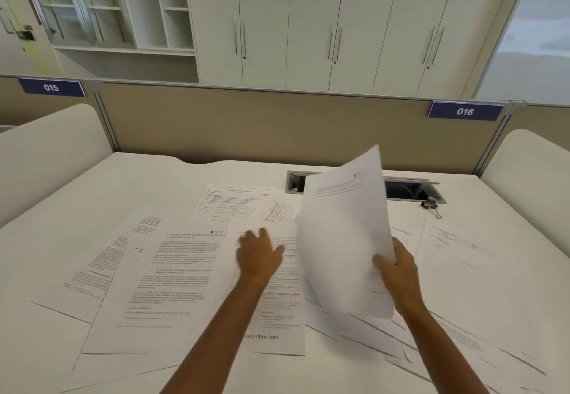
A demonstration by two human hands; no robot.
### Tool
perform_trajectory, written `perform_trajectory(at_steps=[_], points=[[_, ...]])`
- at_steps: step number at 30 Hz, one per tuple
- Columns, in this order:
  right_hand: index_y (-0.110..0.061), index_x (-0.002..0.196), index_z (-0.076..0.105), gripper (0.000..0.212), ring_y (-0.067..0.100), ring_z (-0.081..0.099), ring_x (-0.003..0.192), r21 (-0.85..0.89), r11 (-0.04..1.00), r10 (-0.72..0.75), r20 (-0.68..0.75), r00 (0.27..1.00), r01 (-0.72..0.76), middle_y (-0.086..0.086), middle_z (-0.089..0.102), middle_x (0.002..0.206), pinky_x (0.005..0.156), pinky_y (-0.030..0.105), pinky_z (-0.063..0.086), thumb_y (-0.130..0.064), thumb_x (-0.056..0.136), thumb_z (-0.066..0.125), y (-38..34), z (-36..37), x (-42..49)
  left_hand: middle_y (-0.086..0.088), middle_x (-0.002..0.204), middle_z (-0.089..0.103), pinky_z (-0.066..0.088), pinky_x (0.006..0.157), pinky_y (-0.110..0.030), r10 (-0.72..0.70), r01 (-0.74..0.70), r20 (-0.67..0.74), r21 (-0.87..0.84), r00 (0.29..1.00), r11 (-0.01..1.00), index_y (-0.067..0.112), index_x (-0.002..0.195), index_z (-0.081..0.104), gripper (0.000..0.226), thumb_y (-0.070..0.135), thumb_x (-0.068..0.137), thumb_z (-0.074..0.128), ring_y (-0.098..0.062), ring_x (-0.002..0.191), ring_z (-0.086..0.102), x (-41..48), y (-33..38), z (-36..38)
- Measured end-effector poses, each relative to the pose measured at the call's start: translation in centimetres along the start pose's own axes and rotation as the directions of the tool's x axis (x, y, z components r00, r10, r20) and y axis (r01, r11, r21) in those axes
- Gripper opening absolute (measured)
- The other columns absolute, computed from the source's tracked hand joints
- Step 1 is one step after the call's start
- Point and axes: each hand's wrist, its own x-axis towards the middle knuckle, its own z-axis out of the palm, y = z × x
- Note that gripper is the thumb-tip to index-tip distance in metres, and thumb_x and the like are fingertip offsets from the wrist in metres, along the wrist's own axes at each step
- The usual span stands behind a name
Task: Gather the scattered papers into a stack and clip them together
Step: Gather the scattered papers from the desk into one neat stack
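Behind the partition (277,128), tall cupboards (308,23) with doors closed, contents hidden. White desk (92,196) carrying the scattered papers (172,270): printed sheets overlapping at many angles from left edge to right, not yet squared. Lifted paper (342,239), one sheet or several cannot be told, held tilted above the spread; probably the start of the stack, kept off the surface so further pages can join it. Cable well (413,191) at the desk's far side, flap raised; dark interior with what appears to be a cable. Right hand (398,273) grips the lifted paper at its lower right edge, thumb in front. Left hand (259,254), fingers spread over a central sheet, apparently to draw it in; contact unclear through blur. Binder clip (430,207) lies unused just beside the well, apart from both hands
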Motion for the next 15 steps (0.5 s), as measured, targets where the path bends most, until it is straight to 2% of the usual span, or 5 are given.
perform_trajectory(at_steps=[2, 4, 7, 10, 15], points=[[-0.006, 0.123, 0.052, 0.054, 0.031, 0.056, 0.091, 0.11, 0.988, 0.107, -0.002, 0.994, -0.106, 0.017, 0.061, 0.113, 0.077, 0.036, 0.046, -0.013, 0.069, 0.054, 1.1, -0.6, 0.6, -0.021, 0.138, 0.039, 0.041, 0.101, -0.038, -0.153, 0.142, 0.054, 0.162, 0.987, 0.976, 0.008, 0.139, 0.031, 0.07, 0.051, 0.087, 0.05, -0.032, 0.127, 0.042, 1.0, -2.9, 1.1], [-0.005, 0.124, 0.051, 0.044, 0.032, 0.057, 0.09, 0.168, 0.97, 0.177, 0.009, 0.984, -0.176, 0.018, 0.06, 0.112, 0.077, 0.038, 0.046, 0.0, 0.08, 0.055, 2.2, -1.0, 1.0, -0.02, 0.136, 0.04, 0.043, 0.102, -0.039, -0.282, 0.258, 0.086, 0.219, 0.955, 0.941, 0.009, 0.138, 0.032, 0.078, 0.055, 0.081, 0.056, -0.03, 0.125, 0.044, 1.4, -4.9, 1.7], [-0.005, 0.126, 0.05, 0.042, 0.034, 0.057, 0.093, 0.174, 0.957, 0.233, 0.014, 0.972, -0.232, 0.015, 0.059, 0.11, 0.079, 0.038, 0.046, 0.002, 0.085, 0.052, 3.9, -1.4, 1.4, -0.016, 0.13, 0.044, 0.045, 0.098, -0.038, -0.397, 0.387, 0.057, 0.135, 0.916, 0.912, 0.009, 0.128, 0.042, 0.078, 0.057, 0.071, 0.067, -0.027, 0.121, 0.047, 1.6, -6.6, 2.1], [-0.002, 0.127, 0.048, 0.042, 0.033, 0.056, 0.094, 0.177, 0.947, 0.268, 0.02, 0.963, -0.268, 0.016, 0.059, 0.112, 0.082, 0.039, 0.046, 0.003, 0.085, 0.052, 4.9, -1.8, 1.4, -0.016, 0.128, 0.047, 0.045, 0.096, -0.036, -0.416, 0.412, 0.049, 0.084, 0.908, 0.907, 0.008, 0.125, 0.039, 0.076, 0.053, 0.072, 0.069, -0.027, 0.119, 0.05, 1.9, -7.2, 2.1], [0.0, 0.127, 0.048, 0.041, 0.034, 0.056, 0.095, 0.172, 0.939, 0.296, 0.035, 0.955, -0.297, 0.021, 0.058, 0.118, 0.089, 0.044, 0.046, 0.004, 0.086, 0.053, 5.9, -2.4, 1.2, -0.018, 0.123, 0.057, 0.044, 0.094, -0.04, -0.433, 0.448, 0.12, -0.17, 0.894, 0.878, 0.0, 0.123, 0.04, 0.063, 0.03, 0.078, 0.072, -0.033, 0.115, 0.055, 2.1, -7.4, 2.3]])
